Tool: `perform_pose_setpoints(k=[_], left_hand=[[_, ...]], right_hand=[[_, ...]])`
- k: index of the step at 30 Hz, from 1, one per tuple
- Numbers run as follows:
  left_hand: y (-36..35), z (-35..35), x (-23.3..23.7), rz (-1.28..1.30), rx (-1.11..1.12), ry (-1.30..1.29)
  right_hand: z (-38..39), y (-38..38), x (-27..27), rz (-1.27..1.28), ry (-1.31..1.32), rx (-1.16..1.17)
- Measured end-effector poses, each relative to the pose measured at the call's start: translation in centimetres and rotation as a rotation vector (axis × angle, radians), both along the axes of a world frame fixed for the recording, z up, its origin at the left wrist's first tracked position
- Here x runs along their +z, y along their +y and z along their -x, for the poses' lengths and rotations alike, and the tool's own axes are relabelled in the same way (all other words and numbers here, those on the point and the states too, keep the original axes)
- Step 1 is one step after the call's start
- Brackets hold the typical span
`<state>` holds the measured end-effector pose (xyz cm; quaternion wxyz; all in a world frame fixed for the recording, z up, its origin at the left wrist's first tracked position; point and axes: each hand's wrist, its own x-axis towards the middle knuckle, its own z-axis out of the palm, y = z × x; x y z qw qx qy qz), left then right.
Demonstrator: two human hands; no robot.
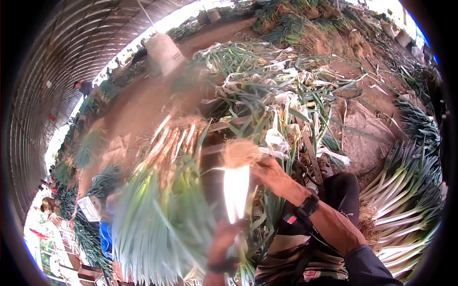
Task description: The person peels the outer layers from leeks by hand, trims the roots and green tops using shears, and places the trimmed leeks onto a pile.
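A bundle of long green onions point(236, 193) is held upright in front of me, its white stalks glaring in the sunlight. Its tangle of brown roots point(241, 153) points up. My right hand point(268, 168) is closed at the root end, its fingertips partly hidden by roots and glare. Lower down, my left hand point(228, 238) is smeared by motion but wraps the stalks near the leaves. To the left lies a large pile of green onions point(157, 214), with soil-brown stalks and roots at its upper end.
Peeled leaves and pale skins point(281, 100) are heaped ahead. Cleaned green onions point(400, 205) lie in a row at my right, roots toward me. A white sack point(163, 52) stands farther off. Another person point(84, 87) is at the far left, under the arched roof.
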<state>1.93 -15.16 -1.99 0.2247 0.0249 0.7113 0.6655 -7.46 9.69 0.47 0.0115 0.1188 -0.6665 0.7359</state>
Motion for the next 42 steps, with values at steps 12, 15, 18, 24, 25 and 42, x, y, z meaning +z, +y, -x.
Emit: perform_pose_setpoints(k=[12, 15, 18, 24, 25, 42], left_hand=[[2.4, -1.2, -0.2, 0.016, 0.147, -0.032], [1.0, -1.9, -0.7, 0.116, 0.11, 0.079], [-0.9, -1.0, -1.6, 0.215, 0.14, 0.076], [-1.8, 1.9, 1.2, 0.227, 0.184, 0.197], [-1.9, 2.3, 1.6, 0.256, 0.171, 0.229], [-7.2, 7.7, 11.4, -0.071, 0.708, 0.334]], right_hand=[[3.7, 1.5, 2.6, -0.152, -0.164, -0.533], [4.9, 7.5, 3.5, 0.205, -0.002, -0.557], [6.5, 11.8, 1.9, -0.505, 0.138, -0.473], [-0.6, 4.6, 4.3, -1.047, 0.438, 0.172], [-1.3, 3.0, 3.7, -0.928, 0.541, 0.206], [-11.1, -1.9, 1.3, -1.471, 0.589, 0.853]])
